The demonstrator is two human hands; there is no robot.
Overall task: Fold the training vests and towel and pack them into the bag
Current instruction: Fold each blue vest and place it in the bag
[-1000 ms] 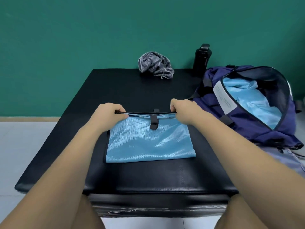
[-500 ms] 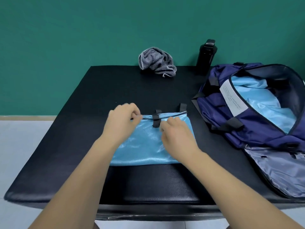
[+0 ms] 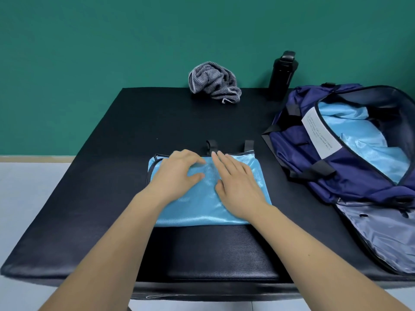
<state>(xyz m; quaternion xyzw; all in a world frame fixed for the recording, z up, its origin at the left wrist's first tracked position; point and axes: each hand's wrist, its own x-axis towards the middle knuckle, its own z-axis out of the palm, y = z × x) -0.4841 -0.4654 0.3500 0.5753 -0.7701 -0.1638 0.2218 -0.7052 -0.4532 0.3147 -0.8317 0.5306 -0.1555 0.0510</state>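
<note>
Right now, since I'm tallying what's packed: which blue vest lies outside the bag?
The folded vest on the black table, pressed under the left hand and right hand. The other blue vest sits inside the navy bag.

both hands point(image 3: 179, 173) released hem, now flat on vest point(image 3: 202, 212)

Right now I've got both bare forearms running in from 7 and 5 o'clock, left hand point(image 3: 177, 173) and right hand point(image 3: 238, 182) side by side, palms down, fingers relaxed, left pointing toward 2 o'clock, right toward 11, fingertips nearly meeting.
</note>
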